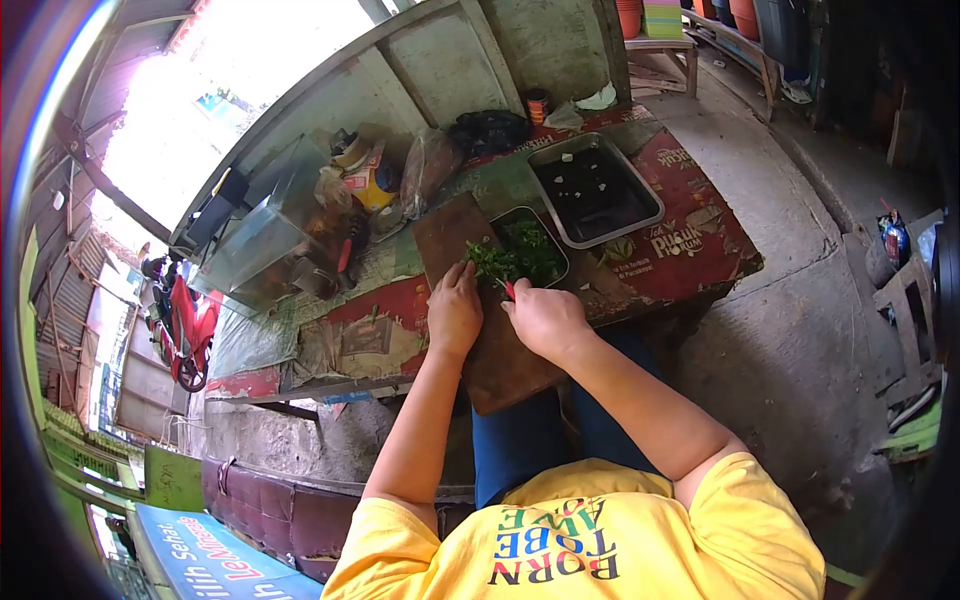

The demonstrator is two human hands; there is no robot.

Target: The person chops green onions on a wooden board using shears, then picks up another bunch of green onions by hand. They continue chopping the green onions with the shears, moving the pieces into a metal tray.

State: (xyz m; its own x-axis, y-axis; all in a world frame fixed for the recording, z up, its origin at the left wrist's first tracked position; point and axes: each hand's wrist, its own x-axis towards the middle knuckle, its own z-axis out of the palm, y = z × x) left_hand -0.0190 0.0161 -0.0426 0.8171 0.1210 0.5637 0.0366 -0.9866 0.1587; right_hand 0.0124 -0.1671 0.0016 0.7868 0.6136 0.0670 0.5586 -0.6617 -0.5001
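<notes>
My left hand (455,312) rests at the left edge of a brown wooden cutting board (508,365), its fingertips against a bunch of green leaves (488,260). In my right hand (545,318) is a knife with a red handle (510,290), its blade beside the leaves and partly hidden. A metal tray of chopped greens (532,245) sits just beyond my right hand, touching or close to the board. Farther back and to the right lies a larger dark metal tray (597,190) with a few small white pieces in it.
The table (700,230) has a worn red and green cover. A glass case (265,245) stands at its left. Plastic bags (430,170), a yellow packet (372,188) and an orange container (537,105) are along the back. A red motorcycle (185,325) is farther left.
</notes>
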